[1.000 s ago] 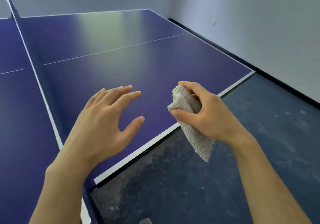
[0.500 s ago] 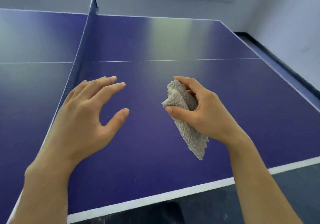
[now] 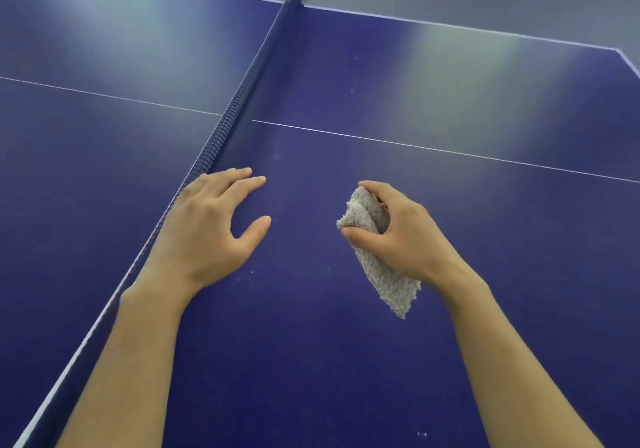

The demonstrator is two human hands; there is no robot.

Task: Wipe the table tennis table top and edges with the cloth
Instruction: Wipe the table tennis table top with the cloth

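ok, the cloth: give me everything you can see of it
The cloth is pale grey-beige with a fuzzy, terry-like pile, and it is bunched rather than spread flat. The right hand grips its upper part between the thumb and curled fingers. The lower part hangs free below the hand and ends in a ragged corner pointing down. It is over the blue table, to the right of the net. Whether it touches the surface cannot be told. The left hand is apart from it.

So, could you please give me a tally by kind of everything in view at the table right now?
Hands: 2, the left hand and the right hand
Cloth: 1
Table tennis table: 1
Net: 1
Total: 5
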